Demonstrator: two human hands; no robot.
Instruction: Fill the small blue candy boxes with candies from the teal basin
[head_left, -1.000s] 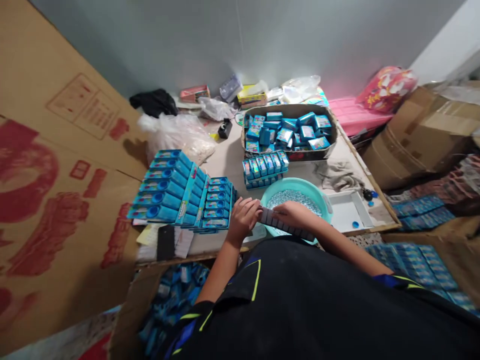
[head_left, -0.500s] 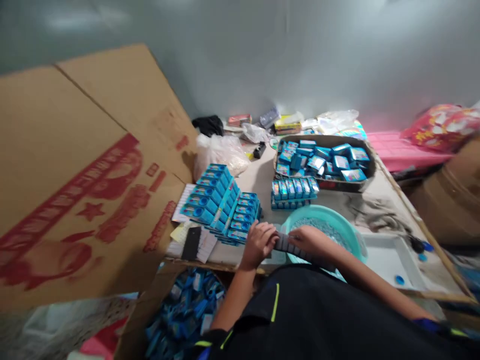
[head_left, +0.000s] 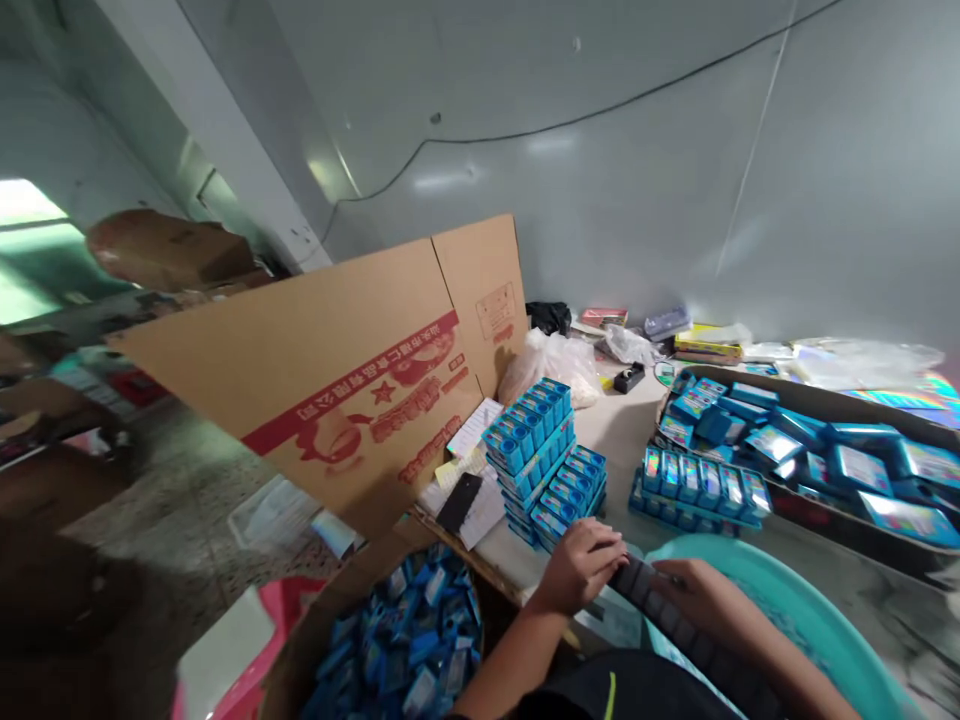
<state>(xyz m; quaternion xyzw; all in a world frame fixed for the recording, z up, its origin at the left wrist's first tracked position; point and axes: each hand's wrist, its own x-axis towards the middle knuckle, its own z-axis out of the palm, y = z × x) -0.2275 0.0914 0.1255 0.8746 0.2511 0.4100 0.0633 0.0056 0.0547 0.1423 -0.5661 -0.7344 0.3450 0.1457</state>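
Observation:
My left hand [head_left: 581, 562] is closed around the far end of a long dark grey strip [head_left: 670, 608] divided into block-like segments. Over the same strip curls my right hand [head_left: 694, 588], its fingertips against the segments. The strip slants across the near rim of a turquoise basin [head_left: 847, 630], which holds many small pale bits. Just beyond my left hand stand stacked rows of blue boxes [head_left: 529, 430] with round openings. Another double row of blue boxes [head_left: 701, 485] lies behind the basin. A clear plastic tray [head_left: 615, 618] shows under my hands.
An open carton [head_left: 930, 580] of loose blue boxes is at the right. Below the table's left edge, a cardboard box [head_left: 281, 655] holds more. A large printed cardboard flap [head_left: 360, 300] rises at the left. A black phone-like slab [head_left: 459, 502] lies on papers.
My view has swung left and up, so the table items shift rightward and more floor and wall show. Both hands stay on the dark strip.

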